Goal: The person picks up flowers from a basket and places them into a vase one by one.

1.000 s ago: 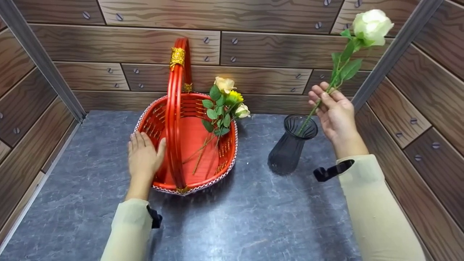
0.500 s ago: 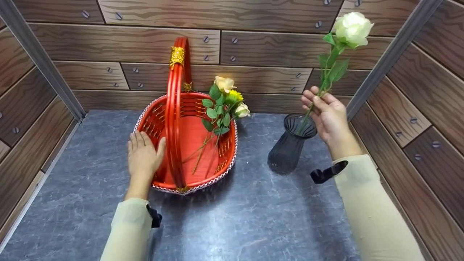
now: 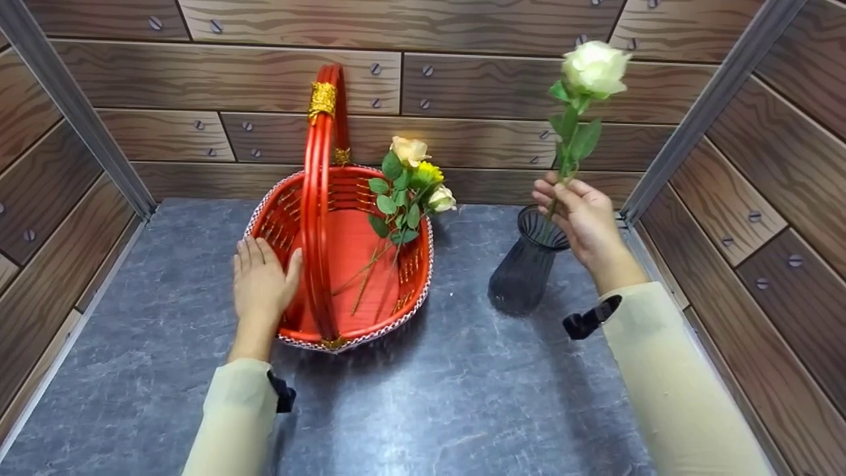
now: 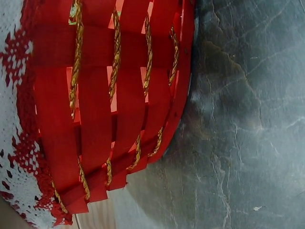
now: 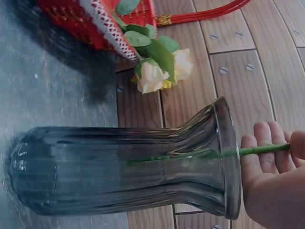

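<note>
My right hand [image 3: 585,221] pinches the green stem of a white rose [image 3: 596,69] between thumb and fingers, just above a dark glass vase [image 3: 519,281]. In the right wrist view the stem [image 5: 190,156] passes through the mouth of the vase [image 5: 167,191], and its lower end hangs inside, well above the base. My left hand [image 3: 261,284] rests with straight fingers on the left rim of a red basket [image 3: 357,337]. Inside the basket, against its right side, lean several flowers [image 3: 410,192], cream and yellow. The left wrist view shows the woven basket wall [image 4: 95,95] up close.
The basket's tall arched handle [image 3: 318,198] carries gold wrapping. A grey marbled tabletop [image 3: 423,410] lies under everything. Wood-patterned panels [image 3: 476,89] with metal corner posts [image 3: 714,109] close in the back and both sides.
The right hand has moved left and a little down with the white rose, bringing the bloom from the far right to above the vase. The left hand and basket have stayed put.
</note>
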`<state>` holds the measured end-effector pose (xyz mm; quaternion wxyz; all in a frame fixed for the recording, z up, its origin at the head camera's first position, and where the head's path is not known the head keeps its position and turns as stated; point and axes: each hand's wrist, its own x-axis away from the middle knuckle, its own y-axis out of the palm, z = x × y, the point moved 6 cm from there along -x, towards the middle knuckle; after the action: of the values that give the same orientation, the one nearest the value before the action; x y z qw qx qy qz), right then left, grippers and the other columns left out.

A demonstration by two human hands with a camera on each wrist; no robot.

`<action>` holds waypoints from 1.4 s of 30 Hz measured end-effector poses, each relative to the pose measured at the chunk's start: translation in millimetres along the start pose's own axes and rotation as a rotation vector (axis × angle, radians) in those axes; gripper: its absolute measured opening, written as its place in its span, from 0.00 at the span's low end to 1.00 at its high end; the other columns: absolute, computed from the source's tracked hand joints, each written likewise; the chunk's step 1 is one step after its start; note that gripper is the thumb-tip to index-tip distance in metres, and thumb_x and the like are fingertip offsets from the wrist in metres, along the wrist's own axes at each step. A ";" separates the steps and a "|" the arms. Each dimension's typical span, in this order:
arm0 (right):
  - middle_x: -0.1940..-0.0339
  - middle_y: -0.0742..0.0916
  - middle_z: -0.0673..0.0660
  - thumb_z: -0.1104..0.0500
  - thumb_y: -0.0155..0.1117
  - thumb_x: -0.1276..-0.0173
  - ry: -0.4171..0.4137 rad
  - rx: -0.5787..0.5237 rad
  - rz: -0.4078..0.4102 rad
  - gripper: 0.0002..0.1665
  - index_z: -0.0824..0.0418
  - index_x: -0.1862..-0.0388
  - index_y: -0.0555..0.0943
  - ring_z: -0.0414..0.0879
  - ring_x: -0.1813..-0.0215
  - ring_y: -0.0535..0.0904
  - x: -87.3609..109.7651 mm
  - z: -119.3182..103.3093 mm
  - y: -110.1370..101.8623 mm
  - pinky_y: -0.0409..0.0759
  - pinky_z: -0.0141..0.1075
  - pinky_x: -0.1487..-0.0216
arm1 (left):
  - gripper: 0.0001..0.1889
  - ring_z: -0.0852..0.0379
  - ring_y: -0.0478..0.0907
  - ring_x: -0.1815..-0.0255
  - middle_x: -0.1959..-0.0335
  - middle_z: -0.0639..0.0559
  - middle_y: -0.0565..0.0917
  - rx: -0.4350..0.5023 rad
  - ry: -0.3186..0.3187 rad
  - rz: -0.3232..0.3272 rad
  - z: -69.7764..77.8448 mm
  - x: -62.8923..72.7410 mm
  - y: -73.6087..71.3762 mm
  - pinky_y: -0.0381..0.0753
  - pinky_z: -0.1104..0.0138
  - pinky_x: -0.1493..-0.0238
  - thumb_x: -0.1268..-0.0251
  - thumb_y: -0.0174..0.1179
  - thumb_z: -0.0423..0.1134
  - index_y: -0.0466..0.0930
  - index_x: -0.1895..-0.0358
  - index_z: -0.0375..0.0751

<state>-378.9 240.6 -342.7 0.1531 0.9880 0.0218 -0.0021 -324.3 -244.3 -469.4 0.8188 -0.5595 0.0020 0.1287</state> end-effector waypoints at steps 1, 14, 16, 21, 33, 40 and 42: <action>0.54 0.90 0.54 0.60 0.53 0.21 0.008 0.028 -0.007 0.21 0.70 0.35 0.72 0.46 0.48 0.86 0.2 0.5 0.9 0.80 0.38 0.39 | 0.47 0.30 0.36 0.20 0.22 0.24 0.44 0.000 0.000 -0.001 0.1 0.1 -0.1 0.35 0.45 0.20 0.23 0.28 0.66 0.45 0.24 0.20; 0.61 0.91 0.49 0.62 0.54 0.22 0.103 0.212 0.012 0.27 0.75 0.30 0.66 0.42 0.53 0.87 3.2 5.0 3.1 0.72 0.43 0.32 | 0.46 0.30 0.35 0.20 0.22 0.24 0.44 0.008 -0.005 -0.008 -2.4 1.6 0.7 0.34 0.45 0.21 0.22 0.31 0.63 0.45 0.24 0.20; 0.63 0.91 0.46 0.62 0.54 0.22 0.114 0.260 0.016 0.25 0.74 0.32 0.69 0.41 0.54 0.88 3.4 4.5 1.6 0.75 0.42 0.35 | 0.46 0.29 0.36 0.20 0.22 0.23 0.44 0.005 -0.004 -0.004 -2.4 1.5 0.5 0.35 0.45 0.21 0.22 0.31 0.63 0.45 0.24 0.20; 0.67 0.91 0.45 0.62 0.54 0.23 0.142 0.373 0.006 0.13 0.68 0.45 0.76 0.39 0.57 0.87 3.7 0.6 -2.0 0.83 0.35 0.45 | 0.46 0.30 0.37 0.20 0.23 0.24 0.46 -0.007 -0.004 0.003 -1.9 1.4 -0.2 0.35 0.45 0.20 0.22 0.30 0.64 0.46 0.25 0.20; 0.50 0.87 0.58 0.58 0.54 0.22 0.226 0.562 -0.010 0.31 0.76 0.28 0.64 0.47 0.45 0.85 3.2 -2.1 -7.8 0.78 0.41 0.38 | 0.48 0.30 0.35 0.20 0.22 0.24 0.42 -0.003 0.002 -0.014 -0.9 1.3 1.3 0.33 0.45 0.21 0.23 0.26 0.66 0.44 0.24 0.20; 0.61 0.89 0.51 0.62 0.54 0.23 0.249 0.478 -0.039 0.32 0.78 0.28 0.61 0.42 0.53 0.87 5.4 -3.5 -7.1 0.76 0.42 0.36 | 0.47 0.29 0.35 0.20 0.22 0.24 0.42 0.002 0.002 -0.015 -2.1 -0.1 1.6 0.33 0.45 0.21 0.23 0.27 0.65 0.44 0.24 0.20; 0.60 0.90 0.52 0.63 0.54 0.23 0.264 0.465 -0.051 0.31 0.78 0.28 0.61 0.43 0.53 0.87 6.7 -4.2 -6.7 0.75 0.42 0.36 | 0.46 0.30 0.35 0.20 0.22 0.24 0.43 0.005 -0.001 -0.014 -2.1 0.1 0.9 0.34 0.45 0.21 0.22 0.29 0.64 0.45 0.24 0.20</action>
<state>-372.5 248.5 -340.8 -0.0822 0.9875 0.0653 0.1179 -324.2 -245.9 -471.1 0.8210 -0.5575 -0.0017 0.1232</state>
